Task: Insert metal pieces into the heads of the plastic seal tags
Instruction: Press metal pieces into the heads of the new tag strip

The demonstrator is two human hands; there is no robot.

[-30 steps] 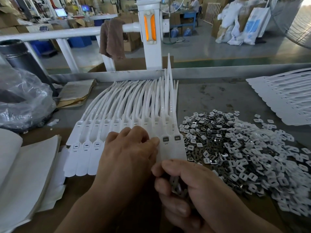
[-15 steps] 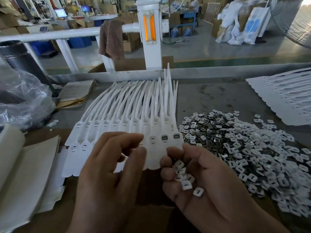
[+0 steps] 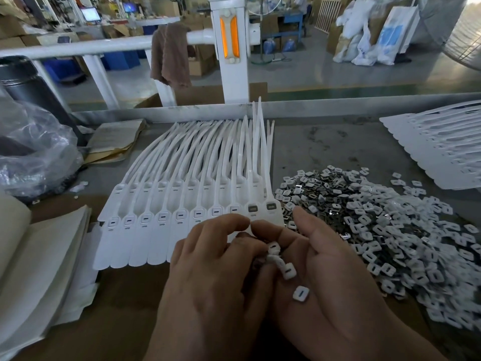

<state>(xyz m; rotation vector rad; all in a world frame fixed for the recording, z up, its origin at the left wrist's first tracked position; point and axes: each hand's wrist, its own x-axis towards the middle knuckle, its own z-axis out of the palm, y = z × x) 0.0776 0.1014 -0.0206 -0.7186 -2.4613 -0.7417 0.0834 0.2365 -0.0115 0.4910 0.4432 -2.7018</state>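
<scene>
Right hand (image 3: 333, 295) cups small white-edged metal pieces (image 3: 289, 270) as stock beside white plastic seal tags (image 3: 161, 230); left hand (image 3: 216, 277) reaches in, grasp unclear.

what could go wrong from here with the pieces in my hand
1. The loose pieces lie unclamped in the cupped right hand. One sits apart on the palm and may slide off while the left hand picks among them.
2. Both hands work right at the near ends of the seal tags, so a nudge could shift the row.
</scene>
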